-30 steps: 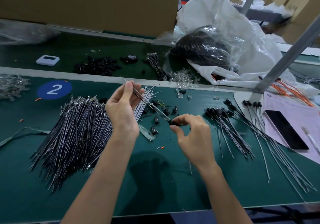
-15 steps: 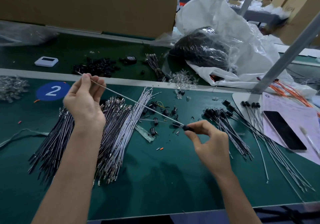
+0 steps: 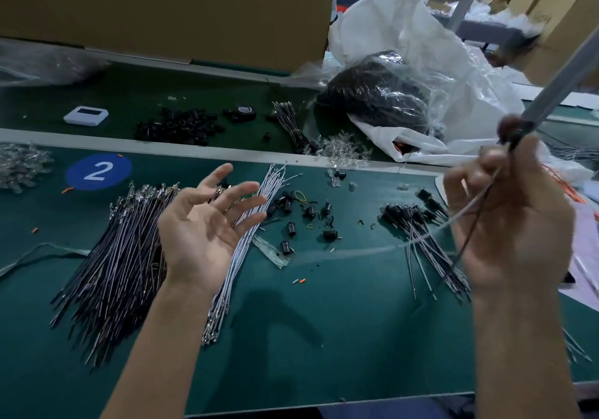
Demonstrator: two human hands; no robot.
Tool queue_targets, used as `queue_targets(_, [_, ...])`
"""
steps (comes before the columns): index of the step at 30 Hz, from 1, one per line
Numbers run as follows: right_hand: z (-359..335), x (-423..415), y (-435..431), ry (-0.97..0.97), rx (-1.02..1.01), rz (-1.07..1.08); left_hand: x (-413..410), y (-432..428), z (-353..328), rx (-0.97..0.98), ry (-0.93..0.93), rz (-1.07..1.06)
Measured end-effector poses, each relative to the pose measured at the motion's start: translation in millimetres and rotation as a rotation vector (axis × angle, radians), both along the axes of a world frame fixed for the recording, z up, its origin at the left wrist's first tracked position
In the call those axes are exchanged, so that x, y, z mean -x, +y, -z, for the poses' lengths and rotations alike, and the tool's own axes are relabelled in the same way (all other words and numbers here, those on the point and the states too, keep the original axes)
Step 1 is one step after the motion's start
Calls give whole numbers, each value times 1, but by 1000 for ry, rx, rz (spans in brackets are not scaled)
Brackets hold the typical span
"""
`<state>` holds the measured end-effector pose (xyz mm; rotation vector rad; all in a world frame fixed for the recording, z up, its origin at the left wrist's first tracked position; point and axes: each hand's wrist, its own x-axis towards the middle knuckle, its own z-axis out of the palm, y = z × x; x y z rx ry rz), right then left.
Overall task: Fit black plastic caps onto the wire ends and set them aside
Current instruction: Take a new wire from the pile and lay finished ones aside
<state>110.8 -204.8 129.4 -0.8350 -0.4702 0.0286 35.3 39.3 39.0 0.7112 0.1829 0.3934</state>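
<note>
My right hand (image 3: pixel 509 221) is raised at the right and pinches a wire (image 3: pixel 476 221) with a black cap (image 3: pixel 510 128) on its upper end; the image there is blurred. My left hand (image 3: pixel 204 224) hovers palm up, fingers spread and holding nothing, over the big pile of bare wires (image 3: pixel 113 256) on the green mat. Loose black caps (image 3: pixel 291 227) lie scattered in the middle. A fan of capped wires (image 3: pixel 418 230) lies on the mat just left of my right hand.
Beyond the white rail sit a heap of black caps (image 3: pixel 178 125), a tape roll (image 3: pixel 244 112), a small white device (image 3: pixel 86 115) and a plastic bag of dark parts (image 3: pixel 379 94). Clear parts (image 3: pixel 19 165) lie far left. A grey post (image 3: pixel 557 71) rises at right.
My left hand has let go of the wire and opened, palm up. My right hand has lifted the capped wire up and to the right.
</note>
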Motion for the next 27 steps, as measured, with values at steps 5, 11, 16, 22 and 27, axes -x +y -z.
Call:
queue_targets(5, [21, 2, 23, -87, 622, 48, -16, -29, -6, -369, 12, 132])
queue_targets(11, [81, 3, 49, -128, 1054, 102, -36, -74, 12, -446, 91, 96])
queue_targets(16, [100, 3, 45, -102, 1093, 166, -40, -75, 27, -326, 115, 24])
queue_targets(22, [107, 5, 42, -61, 1091, 148, -40, -72, 30, -304, 72, 5])
queue_targets(27, [112, 6, 42, -21, 971, 161, -35, -73, 32, -268, 40, 1])
